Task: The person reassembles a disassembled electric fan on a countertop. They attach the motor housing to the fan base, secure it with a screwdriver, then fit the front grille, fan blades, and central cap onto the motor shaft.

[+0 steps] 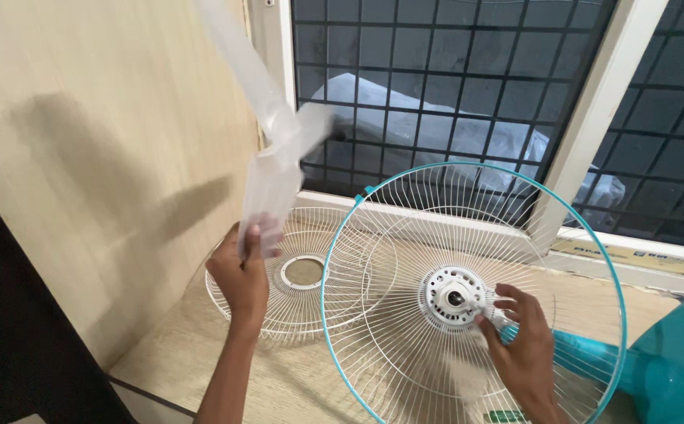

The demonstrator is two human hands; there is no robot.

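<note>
My left hand (241, 276) grips a clear plastic fan blade (273, 149) by one vane and holds it up in the air, blurred by motion. My right hand (524, 345) reaches behind a white wire fan guard with a teal rim (334, 235) and touches the motor housing next to the white hub (453, 297). That guard stands upright on a teal fan neck (585, 357). A second white wire guard (310, 314) lies flat on the wooden surface just below my left hand.
The teal fan base (675, 361) with white buttons lies at the right edge. A beige wall panel (98, 157) is on the left. Behind is a window with a black metal grille (452, 86) and a white frame (593, 133).
</note>
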